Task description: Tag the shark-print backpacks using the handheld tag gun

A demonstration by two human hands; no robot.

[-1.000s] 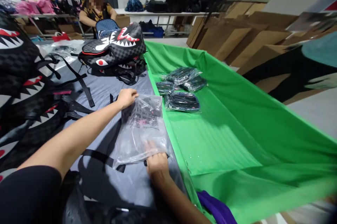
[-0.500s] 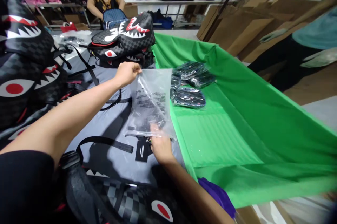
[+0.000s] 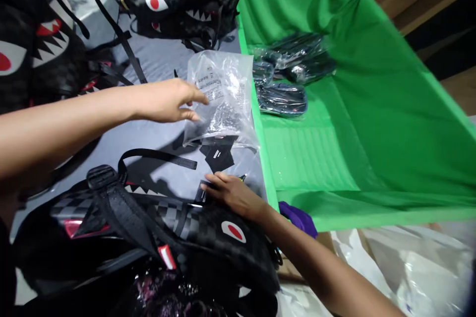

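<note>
A clear plastic bag [image 3: 223, 91] with printed text lies on the grey table beside the green bin. My left hand [image 3: 178, 101] hovers at its left edge, thumb and fingers apart, holding nothing. Black hang tags [image 3: 219, 157] stick out below the bag's lower edge. Nearer to me, my right hand [image 3: 236, 194] rests with fingers stretched out by the far side of a black checkered backpack [image 3: 201, 227]. Its fingertips are at another small black tag [image 3: 201, 191]; whether they touch it I cannot tell. The backpack has a red-and-white eye and a loose strap.
The green cloth-lined bin [image 3: 316, 158] takes up the right side, with several plastic-wrapped dark items [image 3: 282, 99] inside. More shark-face backpacks [image 3: 159, 4] are piled at the back and left. A purple cloth [image 3: 297, 219] hangs by the bin's near corner.
My left hand has let go of the plastic bag's top corner, and the bag now lies flatter. My right hand has come out from the bag's lower edge toward the near backpack. The view has tilted down.
</note>
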